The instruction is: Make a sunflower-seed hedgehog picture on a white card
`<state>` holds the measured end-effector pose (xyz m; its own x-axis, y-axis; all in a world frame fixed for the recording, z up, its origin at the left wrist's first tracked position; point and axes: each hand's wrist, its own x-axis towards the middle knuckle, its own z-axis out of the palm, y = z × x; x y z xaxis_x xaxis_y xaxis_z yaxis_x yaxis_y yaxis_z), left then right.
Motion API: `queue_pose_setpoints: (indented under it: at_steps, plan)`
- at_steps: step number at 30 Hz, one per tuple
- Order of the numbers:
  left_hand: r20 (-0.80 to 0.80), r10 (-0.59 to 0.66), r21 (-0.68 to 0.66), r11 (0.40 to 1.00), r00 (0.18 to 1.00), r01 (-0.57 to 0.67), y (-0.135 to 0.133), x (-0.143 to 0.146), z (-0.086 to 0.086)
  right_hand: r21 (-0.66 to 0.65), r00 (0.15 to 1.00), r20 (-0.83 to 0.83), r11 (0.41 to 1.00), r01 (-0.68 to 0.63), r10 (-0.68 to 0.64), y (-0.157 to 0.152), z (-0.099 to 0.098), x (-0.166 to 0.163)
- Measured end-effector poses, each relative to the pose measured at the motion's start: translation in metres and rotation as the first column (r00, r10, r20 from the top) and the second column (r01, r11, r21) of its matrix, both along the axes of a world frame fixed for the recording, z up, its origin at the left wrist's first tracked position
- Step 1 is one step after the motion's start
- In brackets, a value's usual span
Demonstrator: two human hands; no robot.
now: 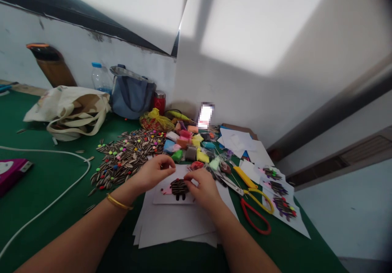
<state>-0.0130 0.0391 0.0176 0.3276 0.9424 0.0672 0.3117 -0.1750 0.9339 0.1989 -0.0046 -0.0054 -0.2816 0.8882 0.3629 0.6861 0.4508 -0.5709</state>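
Observation:
A hedgehog figure (pixel 179 186) with a pink snout, black feet and a back of striped sunflower seeds lies on a white card on stacked paper (pixel 174 228). My right hand (pixel 204 187) is over its right side, thumb and forefinger pinched at the seeds; whatever they hold is hidden. Up and to the left of the figure hovers my left hand (pixel 154 174), its thumb and forefinger curled together, with anything between them too small to make out. Beside that hand spreads a pile of sunflower seeds (pixel 131 154) mixed with small coloured balls.
Coloured clay packets (pixel 191 152) lie behind the paper. To the right are scissors (pixel 257 207), a yellow utility knife (pixel 245 177) and finished hedgehog cards (pixel 283 205). A lit phone (pixel 206 115) leans at the wall. Bags (pixel 131 95), a bottle (pixel 100 77) and a white cable (pixel 61 199) are leftward.

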Motion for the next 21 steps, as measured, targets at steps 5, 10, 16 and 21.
queue_pose_setpoints:
  at_steps: [5, 10, 16, 21]
  plan:
    - [-0.549, -0.134, 0.147, 0.956, 0.825, 0.253, -0.006, 0.002, -0.002, -0.073, 0.994, 0.110, 0.997, -0.019, 0.027, 0.000, -0.008, -0.006]
    - [-0.644, -0.127, 0.143, 0.949, 0.755, 0.282, -0.007, 0.003, -0.010, -0.018, 0.992, 0.123, 0.999, 0.031, -0.028, -0.003, -0.012, -0.011]
    - [-0.677, -0.140, 0.122, 0.947, 0.722, 0.298, -0.005, 0.001, -0.014, -0.032, 0.991, 0.124, 0.998, 0.050, -0.046, -0.003, -0.011, -0.014]
    - [-0.666, -0.133, 0.128, 0.949, 0.734, 0.288, -0.005, 0.001, -0.013, -0.013, 0.989, 0.139, 0.999, 0.051, -0.049, -0.003, -0.011, -0.015]
